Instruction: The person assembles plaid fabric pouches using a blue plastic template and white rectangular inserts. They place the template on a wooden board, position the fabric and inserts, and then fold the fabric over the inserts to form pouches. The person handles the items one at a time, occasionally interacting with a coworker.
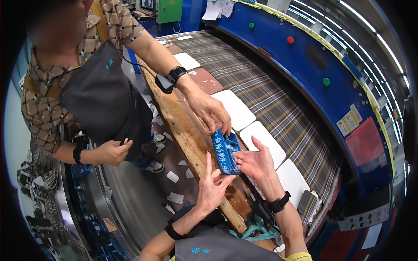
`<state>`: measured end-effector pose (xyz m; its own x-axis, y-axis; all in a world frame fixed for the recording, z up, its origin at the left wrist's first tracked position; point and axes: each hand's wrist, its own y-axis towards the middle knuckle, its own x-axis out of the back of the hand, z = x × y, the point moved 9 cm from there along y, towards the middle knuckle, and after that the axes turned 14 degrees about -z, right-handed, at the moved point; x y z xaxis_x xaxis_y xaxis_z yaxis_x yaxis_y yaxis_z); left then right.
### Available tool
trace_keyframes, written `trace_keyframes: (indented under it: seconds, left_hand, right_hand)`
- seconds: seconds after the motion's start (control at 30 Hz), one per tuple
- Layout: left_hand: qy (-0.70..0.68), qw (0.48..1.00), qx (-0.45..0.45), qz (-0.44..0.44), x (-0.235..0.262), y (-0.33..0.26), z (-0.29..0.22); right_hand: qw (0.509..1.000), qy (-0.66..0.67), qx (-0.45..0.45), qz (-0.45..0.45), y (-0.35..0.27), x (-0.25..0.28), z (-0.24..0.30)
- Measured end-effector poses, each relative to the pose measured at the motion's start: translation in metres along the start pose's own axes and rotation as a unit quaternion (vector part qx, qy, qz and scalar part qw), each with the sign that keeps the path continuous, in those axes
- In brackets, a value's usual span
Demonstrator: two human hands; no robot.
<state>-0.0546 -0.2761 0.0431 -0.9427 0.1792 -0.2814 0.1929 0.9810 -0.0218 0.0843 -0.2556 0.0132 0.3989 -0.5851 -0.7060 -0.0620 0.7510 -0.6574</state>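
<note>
Blue plastic tray [225, 152]: held between both hands, long axis running away from the person.
Left hand [212, 188]: grip spread, fingertips touching its near end.
Right hand [256, 162]: grip spread against its right side, nearer.
Co-worker's hand [209, 108]: pinching the far end.

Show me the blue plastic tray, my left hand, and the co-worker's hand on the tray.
blue plastic tray [225, 152], head view, its ribbed side wall
left hand [213, 188], head view, back of hand
co-worker's hand [209, 111], head view, back of hand
</note>
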Motion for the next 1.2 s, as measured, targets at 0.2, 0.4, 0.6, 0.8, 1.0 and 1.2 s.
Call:
trace_keyframes:
  seconds: [0.2, 0.4, 0.6, 0.8, 1.0, 1.2]
  left_hand:
    - [-0.004, 1.0, -0.017, -0.016, 0.004, 0.004, 0.009]
    - [0.051, 0.998, -0.026, 0.002, 0.004, 0.006, 0.003]
    - [0.056, 0.998, -0.023, 0.018, -0.002, 0.011, 0.01]
    - [0.088, 0.994, -0.055, 0.038, -0.011, 0.015, 0.003]
    - [0.163, 0.98, -0.098, 0.064, -0.017, 0.019, 0.003]
    - [0.136, 0.982, -0.063, 0.119, -0.028, 0.025, 0.003]
  right_hand:
    - [1.0, -0.005, 0.007, 0.003, 0.009, 0.002, 0.002]
    - [1.0, -0.008, 0.001, 0.024, 0.008, 0.001, 0.002]
    - [1.0, 0.003, 0.01, 0.028, 0.013, 0.01, 0.006]
    - [0.999, -0.019, 0.044, -0.002, 0.009, 0.015, 0.014]
    - [0.971, -0.155, 0.136, -0.116, -0.002, 0.033, 0.024]
    - [0.892, -0.352, 0.244, -0.144, -0.034, 0.026, 0.023]
